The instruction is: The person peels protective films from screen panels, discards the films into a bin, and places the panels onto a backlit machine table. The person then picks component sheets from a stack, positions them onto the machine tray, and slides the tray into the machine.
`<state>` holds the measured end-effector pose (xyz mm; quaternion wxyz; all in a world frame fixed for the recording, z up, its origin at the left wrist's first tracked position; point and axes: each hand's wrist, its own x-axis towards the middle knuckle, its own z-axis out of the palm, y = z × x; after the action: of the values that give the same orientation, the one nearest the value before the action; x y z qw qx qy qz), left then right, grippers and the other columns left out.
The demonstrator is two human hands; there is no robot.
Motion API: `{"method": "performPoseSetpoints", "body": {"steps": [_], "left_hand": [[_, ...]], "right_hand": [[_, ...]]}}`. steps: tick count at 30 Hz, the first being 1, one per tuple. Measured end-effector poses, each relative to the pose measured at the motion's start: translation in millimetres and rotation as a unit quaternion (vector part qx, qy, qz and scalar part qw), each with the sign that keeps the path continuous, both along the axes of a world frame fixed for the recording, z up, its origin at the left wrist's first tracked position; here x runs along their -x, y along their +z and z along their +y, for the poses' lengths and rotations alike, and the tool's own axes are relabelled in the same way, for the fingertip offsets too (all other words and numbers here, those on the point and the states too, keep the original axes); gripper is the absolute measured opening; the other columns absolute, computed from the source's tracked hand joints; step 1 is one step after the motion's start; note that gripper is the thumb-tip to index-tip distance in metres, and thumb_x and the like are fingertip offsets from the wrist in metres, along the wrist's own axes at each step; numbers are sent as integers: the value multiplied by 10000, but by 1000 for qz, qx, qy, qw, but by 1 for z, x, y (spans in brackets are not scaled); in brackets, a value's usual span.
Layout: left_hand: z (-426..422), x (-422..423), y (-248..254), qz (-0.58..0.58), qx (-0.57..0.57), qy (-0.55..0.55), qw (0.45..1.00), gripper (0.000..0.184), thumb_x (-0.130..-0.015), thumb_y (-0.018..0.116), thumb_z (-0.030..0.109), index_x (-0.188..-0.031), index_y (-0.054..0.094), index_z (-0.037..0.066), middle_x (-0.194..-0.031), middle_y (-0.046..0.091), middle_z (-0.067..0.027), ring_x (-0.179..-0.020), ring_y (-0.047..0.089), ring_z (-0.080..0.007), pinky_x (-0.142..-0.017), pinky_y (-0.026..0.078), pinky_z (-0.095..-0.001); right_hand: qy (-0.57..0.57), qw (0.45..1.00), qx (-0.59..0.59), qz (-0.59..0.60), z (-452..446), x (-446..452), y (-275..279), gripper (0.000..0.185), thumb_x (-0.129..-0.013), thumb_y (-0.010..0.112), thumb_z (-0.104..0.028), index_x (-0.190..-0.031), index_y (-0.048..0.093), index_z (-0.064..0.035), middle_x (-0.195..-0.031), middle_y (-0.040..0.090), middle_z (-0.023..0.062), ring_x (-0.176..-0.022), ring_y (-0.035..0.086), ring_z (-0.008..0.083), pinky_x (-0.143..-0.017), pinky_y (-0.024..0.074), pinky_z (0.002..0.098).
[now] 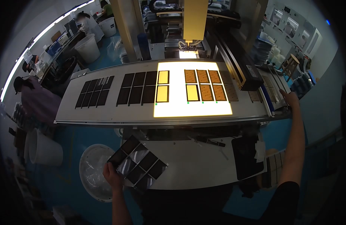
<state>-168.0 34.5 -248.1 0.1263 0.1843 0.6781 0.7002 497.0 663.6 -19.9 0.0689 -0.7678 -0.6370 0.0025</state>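
Observation:
My left hand (111,174) is closed on the edge of a sheet of dark rectangular panels (147,162). The sheet is tilted and glossy, held over the left front of the lower worktop. My right hand (291,98) reaches to the right end of the long machine bed (135,114). Its fingers curl at the bed's edge beside a sheet of panels (268,87); what they grip is too small to make out. Several more dark panels (94,92) lie in rows on the bed. A brightly lit area (176,108) holds yellow and brown panels (206,92).
A gantry with a yellow head (195,20) stands over the bed, with a black rail (233,62) at its right. On the lower worktop (195,168) lie a pen-like black tool (210,141) and a black tray (248,157). A white bin (96,172) stands left. Other people work at far left.

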Motion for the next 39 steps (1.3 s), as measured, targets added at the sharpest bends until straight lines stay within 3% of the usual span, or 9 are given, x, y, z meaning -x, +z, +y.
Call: {"method": "performPoseSetpoints", "body": {"steps": [4,12,15,39], "left_hand": [[1,-1,0,14,11,-1,1000,301,-1129,501,202,-1022,663,-28,-970,693,-57,-885,616,-112,-806,489,-296],[7,-9,14,25,16,13,999,305,-1135,508,199,-951,627,-14,-879,626,-15,-807,542,-88,-719,442,-294],[8,-9,14,42,35,19,998,315,-1135,507,208,-936,625,-6,-855,604,-1,-787,513,-81,-696,419,-292],[4,-8,17,41,42,19,998,317,-1134,518,204,-915,626,2,-831,585,9,-772,485,-74,-673,400,-289]], "right_hand": [[-7,1000,13,0,-4,6,5,1047,-860,623,-823,-1202,698,163,-1179,725,343,-1142,711,458,-972,547,510],[-5,1000,9,4,-6,7,5,1032,-874,615,-823,-1178,707,158,-1156,733,334,-1119,718,450,-961,548,516],[12,998,-58,-7,8,-9,-13,987,-841,639,-846,-991,749,124,-968,747,304,-952,741,431,-847,547,524],[17,998,-59,7,7,-9,-11,989,-843,658,-834,-903,736,150,-894,745,323,-897,757,438,-816,558,528]]}}
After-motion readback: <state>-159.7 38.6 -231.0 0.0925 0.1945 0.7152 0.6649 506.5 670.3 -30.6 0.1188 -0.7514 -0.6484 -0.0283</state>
